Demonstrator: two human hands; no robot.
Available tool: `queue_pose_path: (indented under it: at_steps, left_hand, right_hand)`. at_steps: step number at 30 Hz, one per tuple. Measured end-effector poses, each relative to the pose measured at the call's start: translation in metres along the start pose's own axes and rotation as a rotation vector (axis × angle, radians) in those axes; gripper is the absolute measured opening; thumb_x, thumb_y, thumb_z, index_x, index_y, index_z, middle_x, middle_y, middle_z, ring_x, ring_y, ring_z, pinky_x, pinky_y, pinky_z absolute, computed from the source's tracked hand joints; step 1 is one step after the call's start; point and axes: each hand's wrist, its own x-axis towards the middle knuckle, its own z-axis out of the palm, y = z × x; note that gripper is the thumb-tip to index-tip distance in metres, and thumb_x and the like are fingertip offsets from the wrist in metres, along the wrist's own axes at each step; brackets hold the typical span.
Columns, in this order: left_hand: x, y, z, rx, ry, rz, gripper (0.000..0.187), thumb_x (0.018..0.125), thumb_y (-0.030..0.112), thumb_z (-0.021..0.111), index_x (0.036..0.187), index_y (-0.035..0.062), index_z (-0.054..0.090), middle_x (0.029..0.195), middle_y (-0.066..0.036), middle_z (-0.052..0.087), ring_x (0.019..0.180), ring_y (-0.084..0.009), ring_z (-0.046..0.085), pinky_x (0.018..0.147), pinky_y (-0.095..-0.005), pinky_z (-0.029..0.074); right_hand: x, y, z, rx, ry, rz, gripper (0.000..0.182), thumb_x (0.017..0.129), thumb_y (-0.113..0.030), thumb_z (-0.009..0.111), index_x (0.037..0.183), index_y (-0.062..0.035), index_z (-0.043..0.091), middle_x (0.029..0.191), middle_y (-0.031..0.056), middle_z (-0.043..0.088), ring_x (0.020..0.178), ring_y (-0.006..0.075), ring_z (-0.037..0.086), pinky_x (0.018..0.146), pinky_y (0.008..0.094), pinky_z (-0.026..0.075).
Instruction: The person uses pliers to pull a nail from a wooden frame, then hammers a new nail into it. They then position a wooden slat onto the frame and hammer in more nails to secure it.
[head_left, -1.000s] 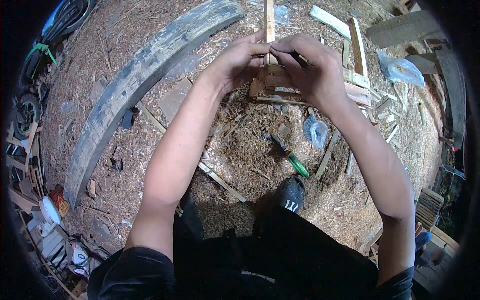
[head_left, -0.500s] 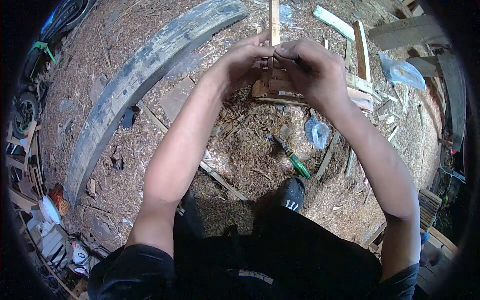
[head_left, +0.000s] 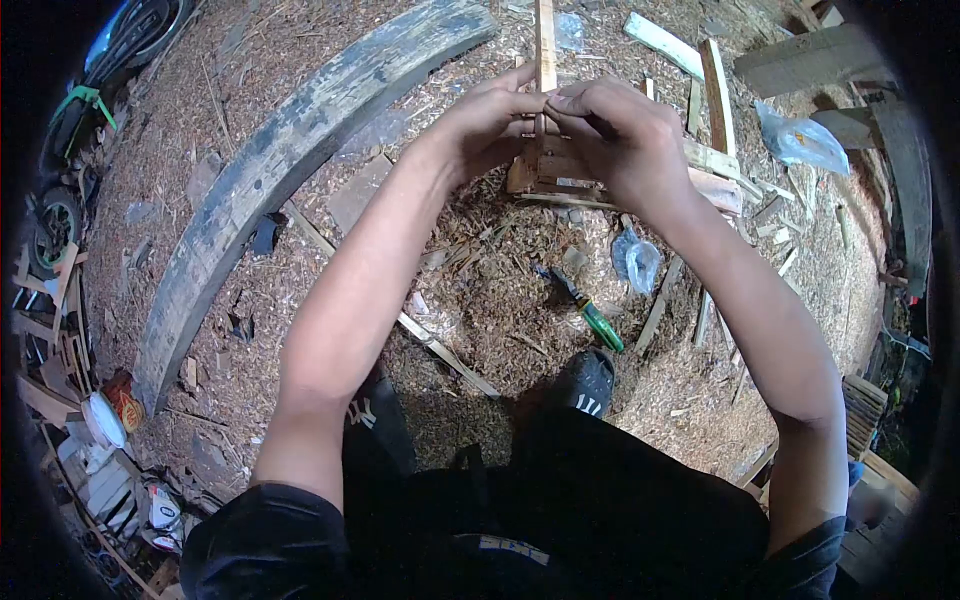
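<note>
A narrow wooden strip [head_left: 545, 45] stands out past my hands at the top middle of the head view. My left hand [head_left: 485, 125] is closed around it, thumb in front and a fingertip showing behind. On the other side, my right hand [head_left: 630, 135] pinches thumb and forefinger together against the strip, meeting the left thumb. Whatever lies in that pinch is too small or hidden. Below the hands is a slatted wooden piece [head_left: 565, 170], partly covered by my right hand.
Wood shavings cover the ground. A green-handled tool [head_left: 600, 325] lies near my right shoe [head_left: 585, 380]. A long curved timber [head_left: 270, 165] spans the left. Plastic bags [head_left: 640, 262], loose wood pieces [head_left: 718, 100] and a motorbike wheel [head_left: 55, 230] are around.
Both hands keep nearly the same hold at the strip. The view has shifted slightly, and more of my left shoe shows.
</note>
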Motion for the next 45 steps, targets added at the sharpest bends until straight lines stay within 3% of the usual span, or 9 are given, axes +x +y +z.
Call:
queue_pose_path:
  at_steps: [10,14,17,24,33,38,39,44,45]
  left_hand:
    - [-0.002,0.015,-0.007,0.149,-0.014,-0.049,0.054,0.103,0.023,0.058,0.152,0.0105,0.040,0.114,0.002,0.064,0.087,0.0009,0.060,0.073,-0.0141,0.054]
    - [-0.009,0.013,-0.008,0.156,0.055,-0.048,0.052,0.103,0.026,0.058,0.150,0.0097,0.042,0.114,0.002,0.064,0.088,-0.0002,0.061,0.074,-0.0147,0.054]
    - [-0.007,0.016,-0.016,0.213,0.001,-0.046,0.050,0.104,0.031,0.057,0.147,0.0086,0.046,0.119,-0.001,0.064,0.096,-0.0076,0.064,0.079,-0.0216,0.056]
    - [-0.009,0.013,-0.032,0.221,-0.012,-0.004,0.047,0.105,0.029,0.054,0.147,0.0077,0.047,0.117,-0.005,0.065,0.102,-0.0144,0.067,0.084,-0.0275,0.057]
    - [-0.023,0.015,-0.045,0.436,0.199,0.196,0.036,0.105,0.025,0.054,0.133,0.0049,0.061,0.098,-0.005,0.068,0.085,-0.0117,0.064,0.078,-0.0279,0.053]
    - [-0.037,0.011,-0.090,0.643,0.191,0.046,0.028,0.105,0.023,0.055,0.112,0.0000,0.069,0.089,-0.003,0.068,0.081,-0.0110,0.062,0.077,-0.0293,0.052]
    - [-0.042,0.009,-0.098,0.749,0.248,-0.007,0.028,0.105,0.024,0.054,0.105,0.0000,0.070,0.085,-0.003,0.068,0.078,-0.0100,0.062,0.076,-0.0286,0.051]
    - [-0.085,0.008,-0.149,0.803,0.308,-0.224,0.029,0.106,0.023,0.055,0.101,-0.0009,0.070,0.082,-0.003,0.068,0.076,-0.0090,0.062,0.075,-0.0272,0.050]
    - [-0.092,0.003,-0.171,0.873,0.212,-0.214,0.029,0.104,0.024,0.058,0.099,-0.0011,0.070,0.077,-0.003,0.067,0.070,-0.0095,0.059,0.069,-0.0285,0.048]
  right_hand:
    - [-0.001,0.000,-0.002,0.008,0.017,0.009,0.018,0.084,-0.001,0.073,0.101,-0.0055,0.072,0.091,0.0144,0.071,0.085,0.0324,0.070,0.074,0.0403,0.057]
    - [-0.002,0.002,-0.002,0.006,0.021,-0.024,0.018,0.083,-0.002,0.075,0.100,-0.0051,0.072,0.092,0.0143,0.071,0.086,0.0324,0.070,0.074,0.0401,0.057]
    - [-0.003,0.003,0.000,-0.024,0.043,-0.075,0.018,0.082,-0.001,0.075,0.100,-0.0045,0.072,0.092,0.0146,0.071,0.086,0.0321,0.070,0.074,0.0397,0.057]
    - [-0.003,0.002,0.000,0.010,0.046,-0.055,0.021,0.078,0.002,0.075,0.098,-0.0034,0.071,0.092,0.0144,0.071,0.086,0.0322,0.070,0.075,0.0395,0.057]
    - [-0.005,-0.001,-0.002,-0.004,0.024,-0.054,0.035,0.068,0.006,0.076,0.101,-0.0045,0.069,0.088,0.0113,0.069,0.083,0.0299,0.069,0.075,0.0388,0.057]
    - [-0.005,0.000,-0.003,-0.024,-0.018,-0.037,0.036,0.068,0.007,0.075,0.101,-0.0045,0.068,0.090,0.0114,0.070,0.086,0.0299,0.069,0.078,0.0391,0.057]
    - [-0.006,0.000,-0.002,-0.024,0.001,-0.024,0.029,0.074,0.006,0.073,0.101,-0.0035,0.069,0.092,0.0122,0.070,0.088,0.0297,0.070,0.078,0.0388,0.057]
    - [-0.002,-0.002,-0.001,-0.048,0.023,0.011,0.013,0.086,-0.002,0.070,0.098,-0.0019,0.073,0.094,0.0122,0.073,0.085,0.0249,0.073,0.077,0.0339,0.059]
    - [-0.002,-0.002,0.000,-0.051,0.031,0.015,0.014,0.086,-0.002,0.070,0.099,-0.0021,0.073,0.094,0.0122,0.073,0.085,0.0240,0.073,0.077,0.0330,0.059]
